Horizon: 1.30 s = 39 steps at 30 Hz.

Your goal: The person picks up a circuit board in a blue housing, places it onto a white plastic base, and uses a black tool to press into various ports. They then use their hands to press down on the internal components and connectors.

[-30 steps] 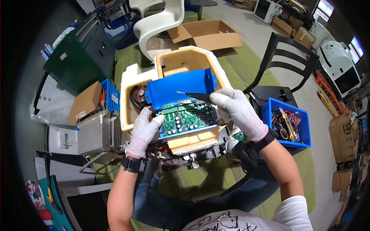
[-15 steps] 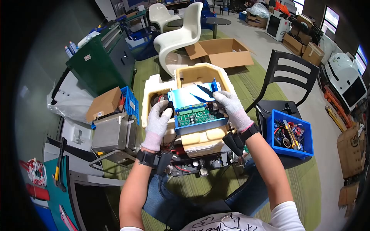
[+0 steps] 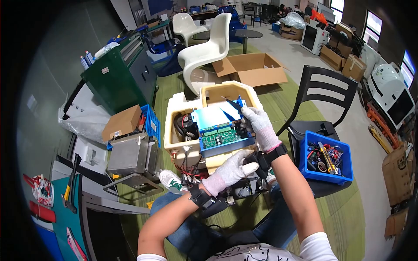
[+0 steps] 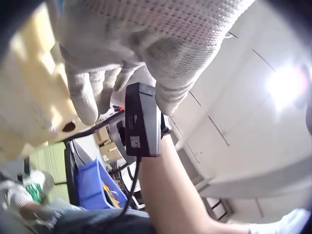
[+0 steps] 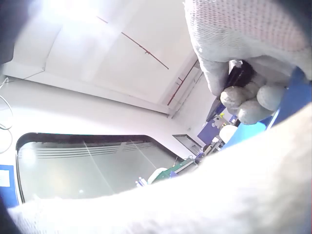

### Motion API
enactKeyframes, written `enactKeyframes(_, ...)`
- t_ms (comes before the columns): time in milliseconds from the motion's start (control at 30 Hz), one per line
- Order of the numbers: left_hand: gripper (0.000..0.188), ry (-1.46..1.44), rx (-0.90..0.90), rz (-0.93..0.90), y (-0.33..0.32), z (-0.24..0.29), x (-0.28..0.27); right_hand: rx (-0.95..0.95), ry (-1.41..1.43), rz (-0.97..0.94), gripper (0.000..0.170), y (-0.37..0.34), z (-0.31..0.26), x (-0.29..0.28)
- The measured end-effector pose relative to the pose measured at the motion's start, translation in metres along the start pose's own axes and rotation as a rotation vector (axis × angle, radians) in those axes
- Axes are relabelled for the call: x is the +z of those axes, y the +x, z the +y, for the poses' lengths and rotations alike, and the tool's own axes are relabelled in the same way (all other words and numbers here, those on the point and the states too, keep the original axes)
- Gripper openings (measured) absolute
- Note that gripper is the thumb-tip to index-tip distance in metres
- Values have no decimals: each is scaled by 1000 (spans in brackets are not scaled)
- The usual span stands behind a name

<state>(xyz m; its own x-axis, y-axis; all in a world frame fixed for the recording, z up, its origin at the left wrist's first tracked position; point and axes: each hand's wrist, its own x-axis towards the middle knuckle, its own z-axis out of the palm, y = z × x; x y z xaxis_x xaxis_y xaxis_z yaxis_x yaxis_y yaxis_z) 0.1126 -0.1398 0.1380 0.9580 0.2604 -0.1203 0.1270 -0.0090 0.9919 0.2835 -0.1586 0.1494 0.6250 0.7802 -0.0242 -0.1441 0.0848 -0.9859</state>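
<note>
My gloved right hand (image 3: pixel 262 126) grips a slim black tool (image 3: pixel 235 104) with a thin pale tip, beside an opened blue metal case (image 3: pixel 230 149). A green circuit board (image 3: pixel 217 139) full of components lies in that case, whose bent-up panel catches bright light. Reaching across in front, my gloved left hand (image 3: pixel 230 172) is at the right wrist. In the left wrist view its thumb and fingers hold the black wrist camera (image 4: pixel 141 122) between them. White glove fabric fills the lower part of the right wrist view, blurred and close to the lens.
The case rests on a cream plastic housing (image 3: pixel 185 150) with black cables in its left well. To the right, a blue bin (image 3: pixel 327 174) of tools and wires stands on a black chair (image 3: pixel 320 95). Left is a teal-topped table (image 3: pixel 65 217) with a hammer.
My left hand has left the case's left side and moved down and right to the right wrist. The right hand keeps hold of the black tool. The head view has tilted up.
</note>
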Motion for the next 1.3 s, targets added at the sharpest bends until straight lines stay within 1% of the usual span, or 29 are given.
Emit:
enactKeyframes(33, 65, -129, -33, -66, 1, 3, 2, -17, -28, 28, 27, -1, -1, 2)
enactKeyframes(100, 62, -248, -54, -58, 2, -3, 7, -50, -84, 84, 28, -2, -5, 6)
enactKeyframes(200, 56, -415, -79, -53, 4, -10, 9, -125, -264, 133, 28, -1, -7, 11)
enactKeyframes(300, 49, -545, -97, -60, 4, -6, 8, -218, -464, 246, 25, -19, -20, 23)
enactKeyframes(333, 47, -583, -105, -63, 3, -3, 8, -335, -571, 267, 25, -19, -18, 22)
enactKeyframes(400, 45, -590, -84, -64, 2, -4, 10, -575, -784, 302, 24, -16, -14, 20)
enactKeyframes(433, 44, -594, -78, -68, 0, -1, 11, -670, -880, 285, 22, -16, -17, 17)
enactKeyframes(533, 44, -586, -61, -50, -2, 1, 17, -814, -1080, 279, 22, -13, -20, 12)
enactKeyframes(567, 44, -577, -56, -38, -3, 2, 19, -874, -1112, 286, 21, -12, -21, 11)
enactKeyframes(667, 43, -514, -65, -23, -7, 11, 20, -955, -1185, 255, 23, -12, -27, 11)
enactKeyframes(767, 43, -523, -64, -16, -10, 12, 19, -809, -704, 186, 26, 2, -7, 10)
enactKeyframes(800, 43, -488, -55, -3, -11, 14, 18, -512, -461, 134, 27, -4, -14, 13)
enactKeyframes(867, 43, -418, -39, 24, -11, 18, 16, -336, -170, 154, 21, -7, -20, 18)
enactKeyframes(967, 46, -557, -93, 4, -7, 11, 17, -243, -213, 107, 22, -17, -22, 26)
enactKeyframes(1067, 47, -425, -89, 10, -5, 9, 10, -328, -457, 7, 23, -13, -18, 20)
enactKeyframes(1100, 47, -318, -58, 75, -5, 10, 3, -330, -598, -58, 25, -9, -20, 13)
enactKeyframes(1133, 42, -245, -24, 88, -8, 21, -10, -235, -636, -101, 24, -11, -32, 13)
enactKeyframes(1200, 34, 146, 69, 364, -21, 46, -33, -310, -928, -111, 25, -20, -61, 15)
enactKeyframes(1267, 27, 436, 321, 604, -21, 40, -61, -321, -956, -204, 22, -15, -77, 17)
enactKeyframes(1300, 26, 425, 294, 668, -18, 37, -73, -335, -967, -237, 21, -10, -80, 19)
